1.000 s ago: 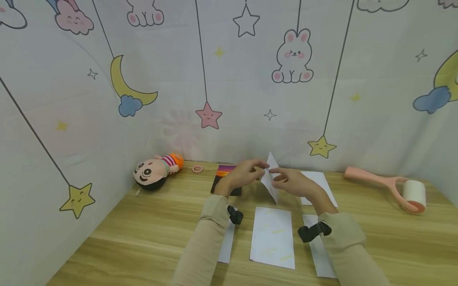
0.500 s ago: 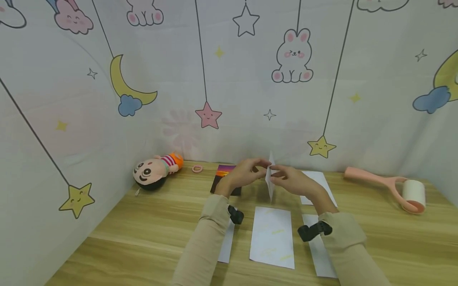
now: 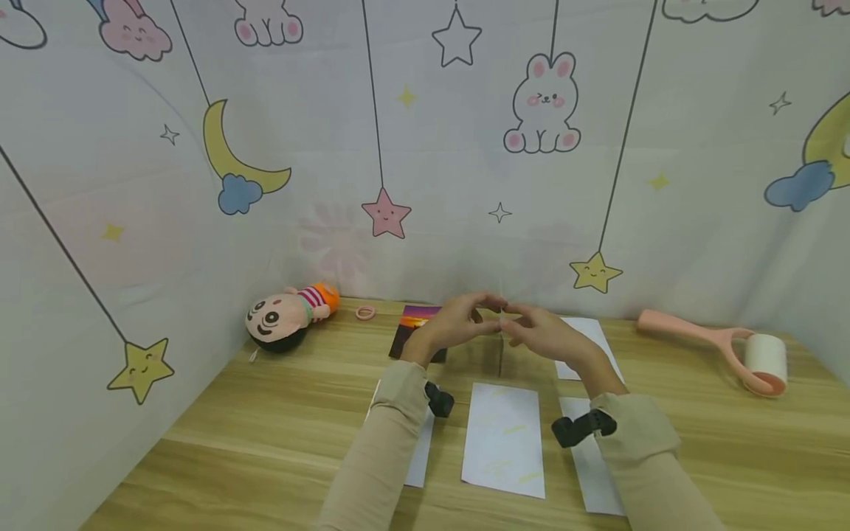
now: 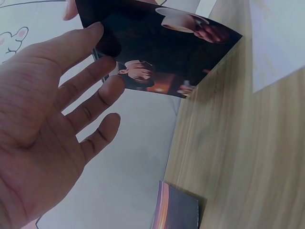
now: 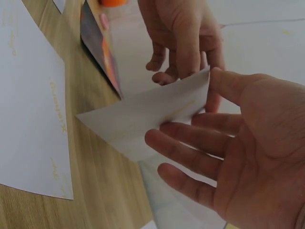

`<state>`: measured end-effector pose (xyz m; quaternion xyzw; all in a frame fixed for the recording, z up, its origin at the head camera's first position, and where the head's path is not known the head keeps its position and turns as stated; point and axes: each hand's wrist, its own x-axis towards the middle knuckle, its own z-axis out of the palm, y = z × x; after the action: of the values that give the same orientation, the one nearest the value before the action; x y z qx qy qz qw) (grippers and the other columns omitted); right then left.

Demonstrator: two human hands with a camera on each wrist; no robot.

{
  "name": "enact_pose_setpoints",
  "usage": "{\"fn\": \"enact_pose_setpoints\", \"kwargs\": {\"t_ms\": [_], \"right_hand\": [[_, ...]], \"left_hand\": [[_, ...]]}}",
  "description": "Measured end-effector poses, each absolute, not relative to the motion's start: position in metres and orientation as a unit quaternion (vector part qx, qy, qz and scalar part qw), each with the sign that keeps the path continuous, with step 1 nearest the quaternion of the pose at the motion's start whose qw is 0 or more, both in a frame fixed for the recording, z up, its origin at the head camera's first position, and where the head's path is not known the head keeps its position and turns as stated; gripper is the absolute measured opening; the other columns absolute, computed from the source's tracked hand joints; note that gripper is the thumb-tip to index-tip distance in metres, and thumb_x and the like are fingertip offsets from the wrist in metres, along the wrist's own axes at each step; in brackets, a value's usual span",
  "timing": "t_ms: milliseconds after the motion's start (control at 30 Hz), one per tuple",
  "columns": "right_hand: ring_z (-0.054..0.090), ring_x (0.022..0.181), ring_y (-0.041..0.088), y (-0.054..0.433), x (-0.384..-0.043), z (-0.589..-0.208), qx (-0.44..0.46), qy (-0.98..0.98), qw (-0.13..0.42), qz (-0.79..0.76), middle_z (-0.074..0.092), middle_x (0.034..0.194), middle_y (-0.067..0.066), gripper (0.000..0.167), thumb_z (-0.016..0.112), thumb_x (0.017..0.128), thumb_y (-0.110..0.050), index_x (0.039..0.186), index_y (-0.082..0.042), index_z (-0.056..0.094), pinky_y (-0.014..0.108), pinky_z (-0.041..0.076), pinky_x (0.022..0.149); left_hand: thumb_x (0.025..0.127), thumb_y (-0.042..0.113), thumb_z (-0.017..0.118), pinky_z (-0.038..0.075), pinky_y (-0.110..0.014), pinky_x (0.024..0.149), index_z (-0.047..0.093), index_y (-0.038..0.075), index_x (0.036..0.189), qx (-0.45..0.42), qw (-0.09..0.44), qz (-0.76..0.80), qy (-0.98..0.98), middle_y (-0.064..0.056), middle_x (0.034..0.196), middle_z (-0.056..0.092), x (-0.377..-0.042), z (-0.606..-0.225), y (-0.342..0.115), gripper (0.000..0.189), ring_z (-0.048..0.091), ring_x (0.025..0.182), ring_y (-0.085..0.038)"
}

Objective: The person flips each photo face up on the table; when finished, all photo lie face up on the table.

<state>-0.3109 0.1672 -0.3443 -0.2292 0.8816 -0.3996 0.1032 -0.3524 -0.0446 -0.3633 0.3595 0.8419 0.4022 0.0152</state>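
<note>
Between my two hands a photo print (image 4: 162,52) stands upright above the table, nearly edge-on in the head view. Its dark glossy face, with a person and a white cup, turns toward my left hand (image 3: 461,321). The white back (image 5: 138,117) with faint yellow marks faces my right hand (image 3: 547,338). My left thumb (image 4: 88,40) lies on the picture side, and the left fingers reach the print's edge. The right hand pinches the same edge, thumb at the rim and fingertips against the back. Below lies a white card (image 3: 505,442) with yellow marks.
A sunset print (image 3: 403,344) lies left of the hands. Other white cards (image 3: 420,461) rest under each forearm, and another white sheet (image 3: 587,341) lies behind the right wrist. A doll (image 3: 285,317), pink ring (image 3: 365,313) and lint roller (image 3: 766,365) sit along the back.
The print has turned from showing its white back at a slant to standing almost edge-on in the head view. Both hands keep their places around it, the left fingers slightly farther right.
</note>
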Motion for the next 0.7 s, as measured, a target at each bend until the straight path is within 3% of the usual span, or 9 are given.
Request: {"fn": "enact_pose_setpoints", "kwargs": {"t_ms": [133, 300, 433, 567, 700], "right_hand": [[0.064, 0.112, 0.037, 0.1674, -0.3107, -0.3445, -0.221, 0.88, 0.103, -0.407, 0.055, 0.138, 0.027, 0.067, 0.044, 0.107, -0.039, 0.155, 0.003, 0.025, 0.064, 0.04, 0.101], [0.066, 0.11, 0.037, 0.1685, -0.3108, -0.3451, -0.207, 0.881, 0.105, -0.411, 0.057, 0.136, 0.027, 0.065, 0.047, 0.107, -0.037, 0.154, 0.002, 0.027, 0.06, 0.044, 0.1], [0.066, 0.11, 0.036, 0.1684, -0.3101, -0.3442, -0.198, 0.879, 0.112, -0.42, 0.056, 0.138, 0.027, 0.067, 0.048, 0.106, -0.036, 0.157, -0.001, 0.023, 0.057, 0.047, 0.098], [0.066, 0.109, 0.034, 0.1694, -0.3106, -0.3433, -0.191, 0.874, 0.118, -0.432, 0.055, 0.139, 0.026, 0.068, 0.05, 0.106, -0.034, 0.16, -0.011, 0.017, 0.057, 0.046, 0.098], [0.067, 0.106, 0.029, 0.1713, -0.3096, -0.3415, -0.191, 0.873, 0.12, -0.433, 0.055, 0.14, 0.026, 0.062, 0.049, 0.106, -0.029, 0.159, -0.016, 0.022, 0.056, 0.047, 0.097]], "left_hand": [[0.098, 0.023, 0.067, 0.051, -0.028, 0.088, 0.055, 0.014, 0.14, 0.36, 0.018, 0.402, 0.842, -0.006, 0.134, 0.062, -0.3522, -0.3638, -0.0438, 0.045, 0.063, 0.107, -0.021], [0.097, 0.022, 0.069, 0.053, -0.03, 0.084, 0.037, 0.021, 0.154, 0.351, 0.036, 0.409, 0.841, -0.011, 0.134, 0.062, -0.3506, -0.3657, -0.0427, 0.066, 0.066, 0.097, -0.018], [0.096, 0.018, 0.069, 0.054, -0.031, 0.081, 0.027, 0.02, 0.158, 0.345, 0.05, 0.412, 0.842, -0.012, 0.135, 0.061, -0.3503, -0.3669, -0.0419, 0.075, 0.067, 0.092, -0.018], [0.096, 0.021, 0.069, 0.054, -0.03, 0.082, 0.026, 0.017, 0.158, 0.337, 0.065, 0.411, 0.845, -0.012, 0.136, 0.061, -0.3515, -0.3686, -0.0408, 0.075, 0.067, 0.097, -0.019], [0.096, 0.03, 0.07, 0.054, -0.031, 0.082, 0.027, 0.018, 0.158, 0.322, 0.094, 0.4, 0.853, -0.011, 0.139, 0.057, -0.3511, -0.3709, -0.04, 0.076, 0.064, 0.103, -0.019]]}}
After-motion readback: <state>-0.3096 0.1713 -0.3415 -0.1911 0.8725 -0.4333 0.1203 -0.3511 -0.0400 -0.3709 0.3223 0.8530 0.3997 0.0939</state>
